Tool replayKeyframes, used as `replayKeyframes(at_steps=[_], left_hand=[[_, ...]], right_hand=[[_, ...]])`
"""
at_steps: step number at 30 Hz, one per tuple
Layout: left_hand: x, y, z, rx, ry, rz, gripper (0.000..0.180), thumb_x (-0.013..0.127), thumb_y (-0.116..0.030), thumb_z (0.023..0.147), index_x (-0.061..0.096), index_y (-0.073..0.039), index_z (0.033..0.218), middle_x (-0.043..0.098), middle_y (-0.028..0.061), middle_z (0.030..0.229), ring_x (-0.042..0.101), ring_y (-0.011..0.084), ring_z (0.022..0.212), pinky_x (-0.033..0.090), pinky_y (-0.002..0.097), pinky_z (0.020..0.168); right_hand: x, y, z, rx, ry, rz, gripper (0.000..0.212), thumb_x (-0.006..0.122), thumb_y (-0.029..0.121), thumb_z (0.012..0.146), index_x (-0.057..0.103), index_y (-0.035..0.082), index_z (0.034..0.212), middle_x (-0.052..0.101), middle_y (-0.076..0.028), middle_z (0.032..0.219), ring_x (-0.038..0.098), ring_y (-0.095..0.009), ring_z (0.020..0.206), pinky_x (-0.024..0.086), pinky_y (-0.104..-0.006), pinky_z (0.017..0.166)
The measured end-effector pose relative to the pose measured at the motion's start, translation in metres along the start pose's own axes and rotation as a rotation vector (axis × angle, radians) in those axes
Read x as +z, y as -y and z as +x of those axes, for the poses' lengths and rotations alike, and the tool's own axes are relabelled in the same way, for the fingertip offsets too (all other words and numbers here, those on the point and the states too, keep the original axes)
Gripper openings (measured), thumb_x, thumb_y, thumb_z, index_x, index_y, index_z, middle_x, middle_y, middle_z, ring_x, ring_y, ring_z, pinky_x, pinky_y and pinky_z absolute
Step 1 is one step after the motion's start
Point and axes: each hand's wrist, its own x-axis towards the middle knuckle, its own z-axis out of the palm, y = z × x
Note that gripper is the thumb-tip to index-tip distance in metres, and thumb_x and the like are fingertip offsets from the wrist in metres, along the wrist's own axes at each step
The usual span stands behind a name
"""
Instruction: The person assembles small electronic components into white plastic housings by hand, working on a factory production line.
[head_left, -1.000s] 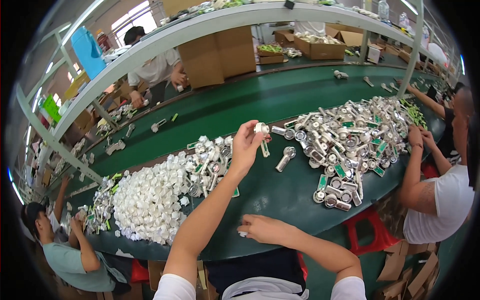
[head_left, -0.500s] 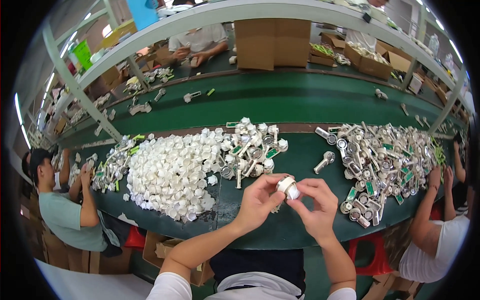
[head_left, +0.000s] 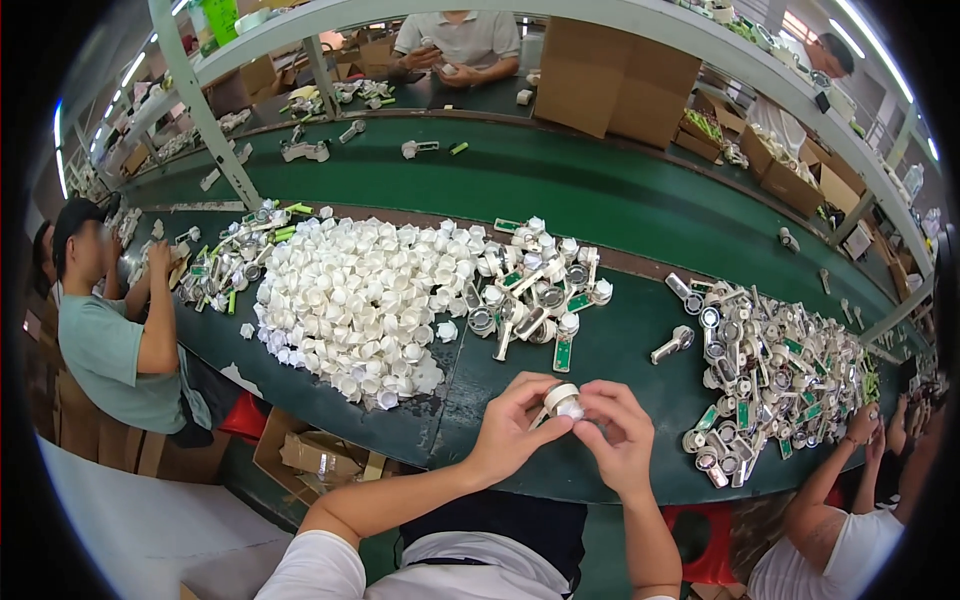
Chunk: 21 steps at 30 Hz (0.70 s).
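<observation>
Above the near edge of the table, my left hand [head_left: 505, 430] pinches a round cream-white housing [head_left: 559, 394] with a dark rim, its fingers wrapped round the side. My right hand [head_left: 618, 440] has thumb and fingers closed on a small white cap [head_left: 571, 409] at the open end of that housing. The fingers hide part of both pieces. Beyond my hands lies a mixed heap of housings with handles, green boards and white caps [head_left: 545, 290]. A large pile of white, petal-edged caps [head_left: 350, 300] spreads to the left.
A heap of silver-and-white handled parts [head_left: 770, 370] lies right, with one loose handled part [head_left: 672, 344] beside it. A green conveyor belt [head_left: 450, 175] runs behind, under a pale shelf frame [head_left: 400, 20]. Co-workers sit at left [head_left: 115, 340], right [head_left: 835, 540] and across [head_left: 460, 50].
The whole view has tilted and shifted. My hands stay together on the housing, and my right fingers now cover more of the white cap.
</observation>
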Motion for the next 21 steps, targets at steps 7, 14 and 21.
replayKeyframes(at_steps=[7, 14, 21], left_hand=[[0.002, -0.012, -0.009, 0.019, -0.006, 0.129, 0.039, 0.07, 0.0, 0.087, 0.058, 0.004, 0.124, 0.05, 0.0069, 0.112, 0.054, 0.0163, 0.109, 0.047, 0.0293, 0.097], [-0.005, -0.013, 0.007, -0.182, -0.111, 0.206, 0.029, 0.068, -0.002, 0.089, 0.064, 0.004, 0.117, 0.052, 0.004, 0.101, 0.057, 0.012, 0.097, 0.053, 0.0253, 0.082], [-0.034, -0.015, 0.126, 0.282, -0.308, 0.854, 0.063, 0.074, -0.021, 0.082, 0.049, 0.01, 0.131, 0.066, 0.0118, 0.074, 0.063, 0.0234, 0.065, 0.051, 0.0349, 0.064]], right_hand=[[0.016, -0.017, 0.0, 0.169, 0.061, 0.388, 0.035, 0.067, 0.002, 0.09, 0.058, -0.007, 0.123, 0.057, -0.009, 0.112, 0.06, -0.016, 0.101, 0.05, -0.0276, 0.088], [0.02, -0.026, 0.01, 0.387, -0.02, 0.181, 0.031, 0.061, 0.014, 0.097, 0.061, -0.005, 0.122, 0.065, -0.005, 0.099, 0.061, -0.009, 0.085, 0.05, -0.0226, 0.072], [0.031, -0.041, 0.029, 0.228, -0.163, 0.18, 0.055, 0.061, 0.009, 0.096, 0.037, -0.008, 0.143, 0.053, -0.018, 0.133, 0.06, -0.017, 0.104, 0.053, -0.0276, 0.078]])
